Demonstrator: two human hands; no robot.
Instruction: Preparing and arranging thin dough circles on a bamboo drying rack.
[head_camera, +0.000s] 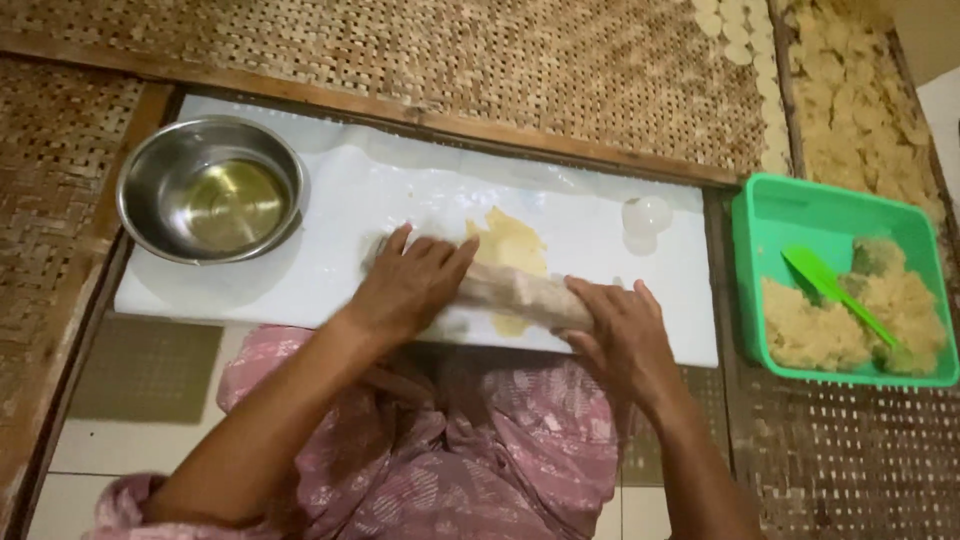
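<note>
The person's lap in pink patterned cloth (480, 450) lay nearest, just below the white board (330, 250). On that board both hands pressed flat on a wooden rolling pin (510, 292), fingers spread and open rather than curled around it: the left hand (410, 285) on its left end, the right hand (620, 340) on its right end. The pin's long axis ran left to right, dipping slightly toward the right, and beneath its middle lay a thin yellow dough sheet (512, 245), reaching away from the person. A steel bowl (212, 190) stood at the board's far left; a green tub (790, 215) of crumbly dough with a green spatula (830, 290) sat well to the right.
</note>
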